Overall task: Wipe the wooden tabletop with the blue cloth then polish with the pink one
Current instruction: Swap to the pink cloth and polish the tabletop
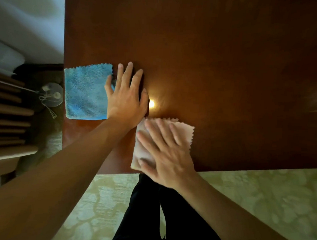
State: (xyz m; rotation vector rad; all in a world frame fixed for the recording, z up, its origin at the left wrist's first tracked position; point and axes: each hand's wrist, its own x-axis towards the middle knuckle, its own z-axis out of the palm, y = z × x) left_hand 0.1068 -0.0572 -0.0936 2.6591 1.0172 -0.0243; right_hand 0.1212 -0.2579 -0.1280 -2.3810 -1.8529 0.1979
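Tabletop: the wooden tabletop (212, 58) fills the frame from 10 o'clock round to 3 o'clock; dark reddish-brown, glossy, with a bright spot of reflected light just at 3 o'clock of the left hand.
Blue cloth: the blue cloth (86, 91) lies flat and square at 9 o'clock of frame centre, by the table's left edge; pinked edges, terry nap.
Pink cloth: the pink cloth (173, 133) lies at 5 o'clock of the blue cloth, near the table's front edge; pale, zigzag-cut border, partly covered by the right hand.
Left hand: the left hand (126, 99) lies flat on the wood, fingers straight and spread toward 12 o'clock, gripping nothing; its thumb side overlaps the blue cloth's right edge.
Right hand: the right hand (166, 153) presses palm-down on the pink cloth, fingers straight and fanned toward 11 o'clock, not curled round it; slightly blurred.
Floor: a pale patterned carpet (260, 198) at 5 o'clock, below the table edge.
Legs: dark trousers (145, 211) at 6 o'clock.
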